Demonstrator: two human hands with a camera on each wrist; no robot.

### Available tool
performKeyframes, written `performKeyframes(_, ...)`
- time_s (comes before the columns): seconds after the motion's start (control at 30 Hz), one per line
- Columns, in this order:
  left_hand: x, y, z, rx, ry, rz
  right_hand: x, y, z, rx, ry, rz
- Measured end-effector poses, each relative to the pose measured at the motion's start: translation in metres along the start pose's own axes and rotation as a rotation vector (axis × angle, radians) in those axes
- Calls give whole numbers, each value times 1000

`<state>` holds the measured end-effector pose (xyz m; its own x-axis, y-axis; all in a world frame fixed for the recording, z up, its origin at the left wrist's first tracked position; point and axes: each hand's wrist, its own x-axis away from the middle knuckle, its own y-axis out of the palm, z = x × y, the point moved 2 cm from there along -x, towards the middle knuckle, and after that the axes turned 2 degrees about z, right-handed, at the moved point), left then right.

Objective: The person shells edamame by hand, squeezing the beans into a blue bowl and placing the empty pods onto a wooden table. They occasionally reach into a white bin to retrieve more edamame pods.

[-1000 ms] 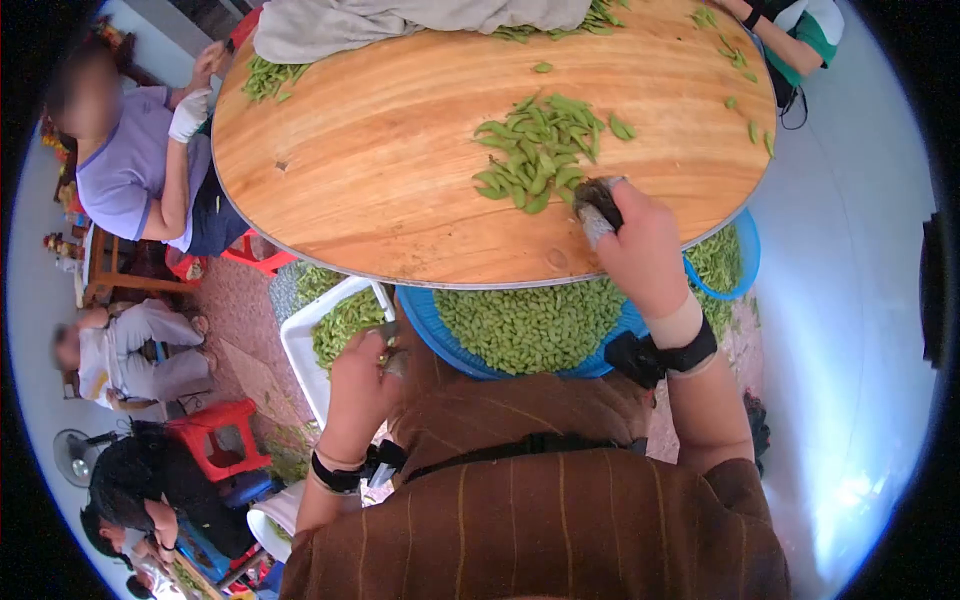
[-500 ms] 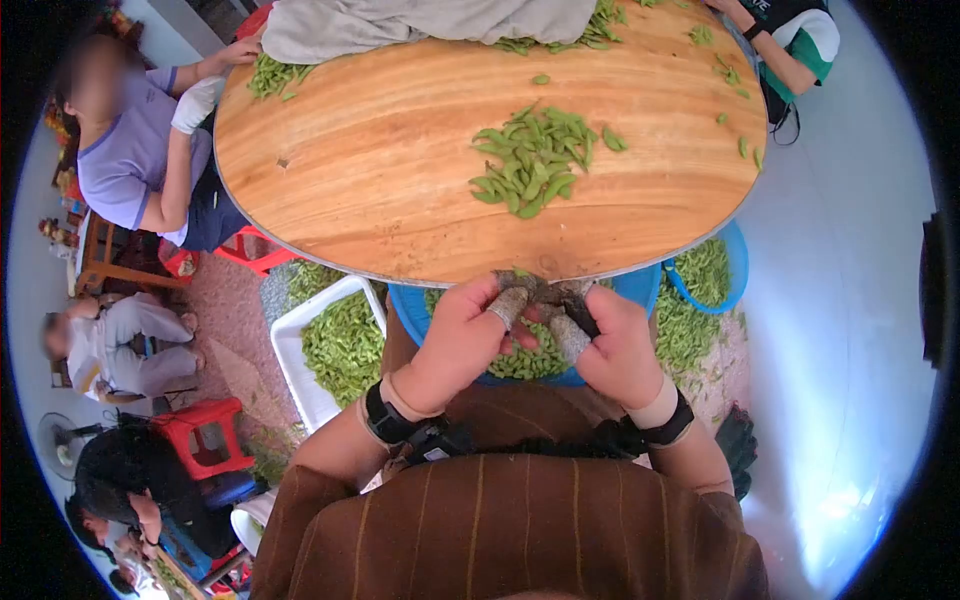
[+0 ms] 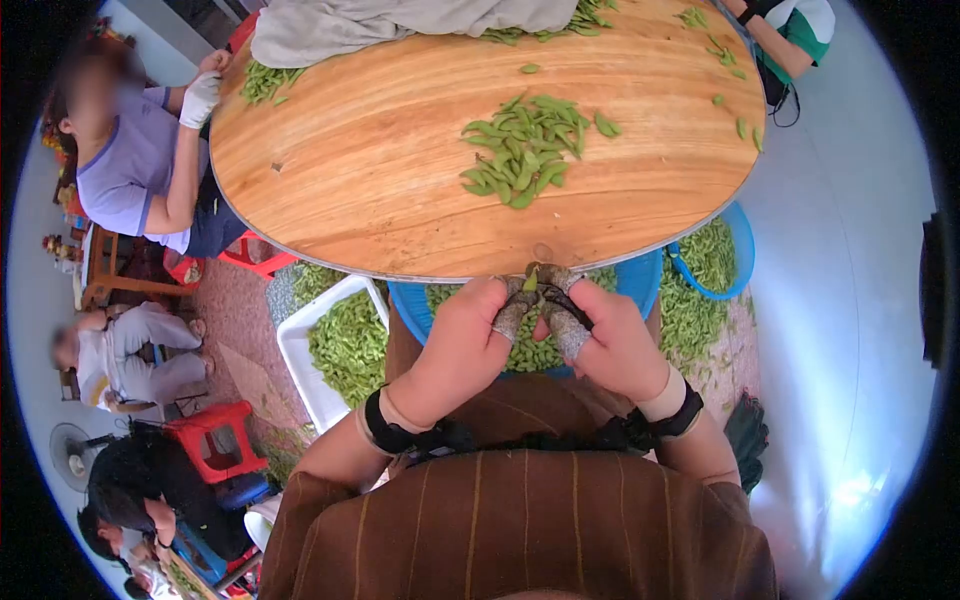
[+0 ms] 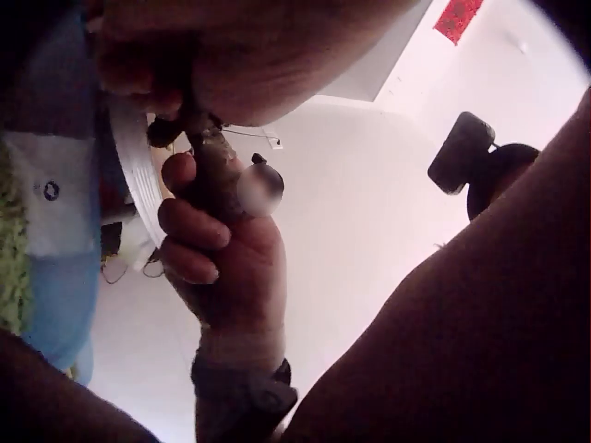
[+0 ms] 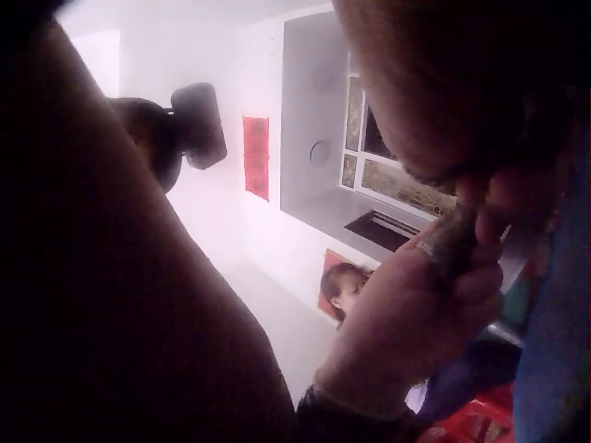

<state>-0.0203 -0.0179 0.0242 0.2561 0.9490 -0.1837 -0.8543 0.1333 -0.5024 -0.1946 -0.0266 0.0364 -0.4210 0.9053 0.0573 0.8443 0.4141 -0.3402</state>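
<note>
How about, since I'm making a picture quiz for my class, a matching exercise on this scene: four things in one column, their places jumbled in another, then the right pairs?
1. Gray cloth
2. Large blue basin
3. White tray
4. Left hand

A. Left of the large basin, holding green pods
B. Fingertips close to those of the right hand, a pod between
C. On the tabletop, at its far side
D. Partly under the tabletop's near edge

Pairs: 1-C, 2-D, 3-A, 4-B
</note>
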Motion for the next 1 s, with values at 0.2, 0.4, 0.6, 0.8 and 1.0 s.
performKeyframes(0.2, 0, 1, -1, -210, 168, 76, -4, 4, 17, -639, 307, -108)
performKeyframes(0.4, 7, 15, -28, 1720, -703, -380, 0, 11, 23, -394, 46, -14)
performKeyframes(0.6, 5, 15, -36, 1243, -746, -230, -1, 3, 35, 192, -288, 96)
performKeyframes(0.8, 9, 11, -33, 728, -585, -252, -11, 6, 34, -93, -115, 98)
performKeyframes(1.0, 49, -42, -55, 152, -277, -31, -29, -6, 9, 481, -152, 222)
